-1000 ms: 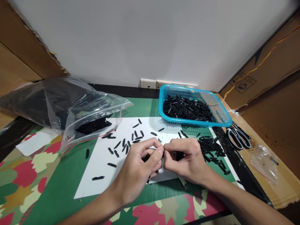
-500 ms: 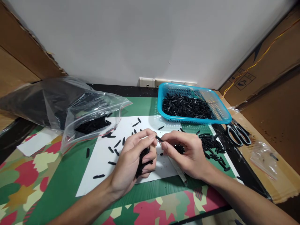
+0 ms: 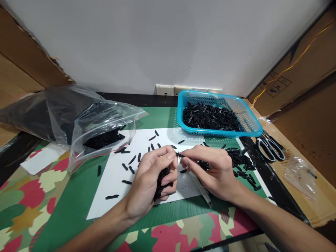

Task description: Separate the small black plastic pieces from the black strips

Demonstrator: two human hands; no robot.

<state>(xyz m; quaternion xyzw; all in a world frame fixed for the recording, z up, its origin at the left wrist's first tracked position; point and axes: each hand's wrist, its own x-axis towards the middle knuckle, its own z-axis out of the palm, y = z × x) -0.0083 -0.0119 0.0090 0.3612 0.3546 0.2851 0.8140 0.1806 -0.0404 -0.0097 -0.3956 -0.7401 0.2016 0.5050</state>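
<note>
Two bare hands meeting over the white sheet (image 3: 115,178), dead centre of the table. Left hand (image 3: 153,180) curled loosely around a fat bundle of small black strips (image 3: 163,182), fingers wrapped but not squeezed flat, ends of the bundle poking out at 6 o'clock under the palm. Right hand (image 3: 210,171) pinched down tight, thumb and forefinger nipping a single black strip (image 3: 179,154) right at the fingertips, with the left thumb and forefinger touching its other end. More black bits tucked in the right palm too, can't tell how many.

Loose strips (image 3: 131,162) scattered over the sheet at 10 o'clock from the hands, one stray lying off on the green mat (image 3: 98,170). Bigger heap of the same pieces (image 3: 240,164) just at 3 o'clock of the right hand. Blue basket (image 3: 252,122) up at 1 o'clock, well filled with black strips. Clear zip bag (image 3: 86,119) slumped at 10 o'clock, mouth open toward the sheet, dark pile inside. Scissors (image 3: 270,148) lying far out at 3 o'clock on the black table edge, small clear packet (image 3: 299,176) just beyond them on the cardboard. Thin pale stick (image 3: 201,189) flat on the sheet under the right wrist, can't tell what it is.
</note>
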